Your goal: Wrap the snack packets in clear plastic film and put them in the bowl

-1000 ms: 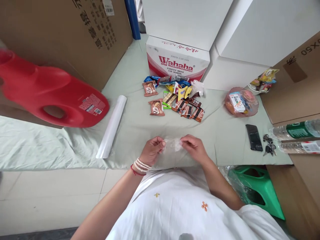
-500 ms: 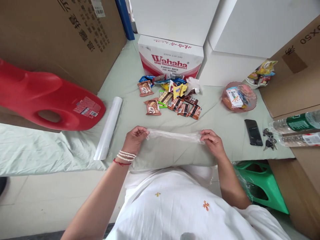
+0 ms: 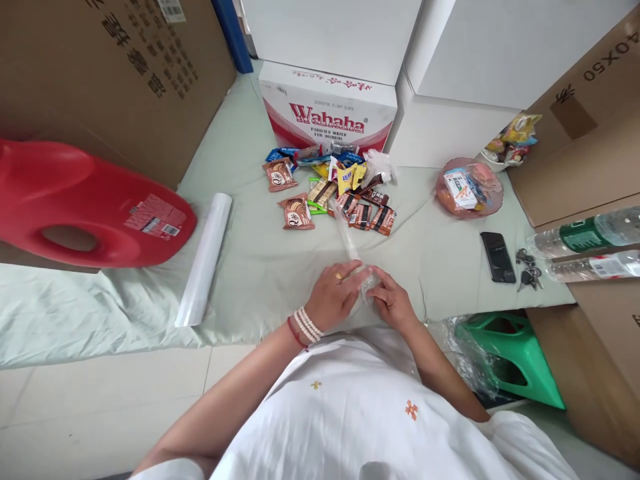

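Note:
My left hand point(image 3: 334, 293), with white bead bracelets and a red string at the wrist, bends its fingers over a bunched strip of clear plastic film point(image 3: 345, 235). The strip runs away from me over the table, its far end by the wrapped snacks. My right hand point(image 3: 393, 301) pinches the near, crumpled part of the film, its fingertips close to the left ones. The left thumb is hidden. Beyond the hands lie several wrapped snacks: brown cookie packs point(image 3: 299, 212), a green-edged wafer pack point(image 3: 321, 195), brown bars point(image 3: 384, 220) and yellow packets point(image 3: 346, 179).
A whitish plastic roll point(image 3: 204, 260) and a red jug point(image 3: 100, 207) are on the left. Behind the snacks stands a Wahaba-type water carton point(image 3: 327, 110) printed "Wahaha". To the right are a pink bowl point(image 3: 493, 205), a phone point(image 3: 498, 257), keys point(image 3: 529, 272), bottles point(image 3: 600, 230) and a green stool point(image 3: 530, 367).
My hands have come together from wide apart. The film, stretched sideways between them before, now points away from me toward the snacks. The view has shifted slightly.

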`<state>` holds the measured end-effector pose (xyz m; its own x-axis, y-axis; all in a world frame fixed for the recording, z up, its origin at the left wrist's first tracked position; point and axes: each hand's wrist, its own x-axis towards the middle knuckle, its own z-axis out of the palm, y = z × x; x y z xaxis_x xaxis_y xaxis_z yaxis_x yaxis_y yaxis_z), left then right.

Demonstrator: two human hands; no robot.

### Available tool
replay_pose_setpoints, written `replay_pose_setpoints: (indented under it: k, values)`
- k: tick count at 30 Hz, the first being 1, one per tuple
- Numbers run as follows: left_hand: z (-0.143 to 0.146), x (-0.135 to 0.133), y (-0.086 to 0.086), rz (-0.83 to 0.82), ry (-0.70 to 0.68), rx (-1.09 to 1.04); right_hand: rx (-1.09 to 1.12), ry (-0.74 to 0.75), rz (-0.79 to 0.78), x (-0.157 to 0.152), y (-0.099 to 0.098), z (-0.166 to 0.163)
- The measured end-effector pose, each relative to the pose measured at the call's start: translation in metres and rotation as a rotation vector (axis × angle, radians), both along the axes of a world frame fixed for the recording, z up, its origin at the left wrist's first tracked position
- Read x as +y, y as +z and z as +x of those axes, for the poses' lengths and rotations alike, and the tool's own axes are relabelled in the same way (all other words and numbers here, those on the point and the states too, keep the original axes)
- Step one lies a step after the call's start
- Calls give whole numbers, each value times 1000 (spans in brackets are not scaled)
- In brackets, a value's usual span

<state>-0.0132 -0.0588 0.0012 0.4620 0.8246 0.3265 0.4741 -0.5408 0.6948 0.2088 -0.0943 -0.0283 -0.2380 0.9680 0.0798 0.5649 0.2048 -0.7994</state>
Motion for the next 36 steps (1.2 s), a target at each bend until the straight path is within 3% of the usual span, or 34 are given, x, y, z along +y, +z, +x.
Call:
replay_pose_setpoints:
  k: [2, 5, 8, 12, 16, 22, 25, 31, 34, 36]
  values:
    - [8, 6, -17, -67, -89, 20, -5, 8, -35, -3, 5, 2]
    - [6, 13, -42, -138, -29, -24, 115, 9, -108, -1, 21, 12]
    - [0, 11, -54, -193, 11, -76, 237, -116, -112, 9, 39, 19]
    - [1, 6, -51, -227, 12, -116, 122, -195, -77, 34, 45, 5]
    - [-4, 5, -49, -214, 27, -116, -41, -112, -100, 50, 26, -13]
    - [-27, 1, -47, -150, 113, -58, 241, -380, -275, 48, 7, -4]
    - [-21, 1, -37, -186, 165, 1, 311, -378, -332, 44, 8, -4]
    - [16, 19, -21, -276, 430, 120, 351, -344, -348, 40, 10, -15]
    - [16, 28, -25, -346, 414, 12, 355, -360, -342, 36, 8, -11]
    - [5, 30, -28, -459, 395, -213, 347, -395, -328, 33, 5, -2]
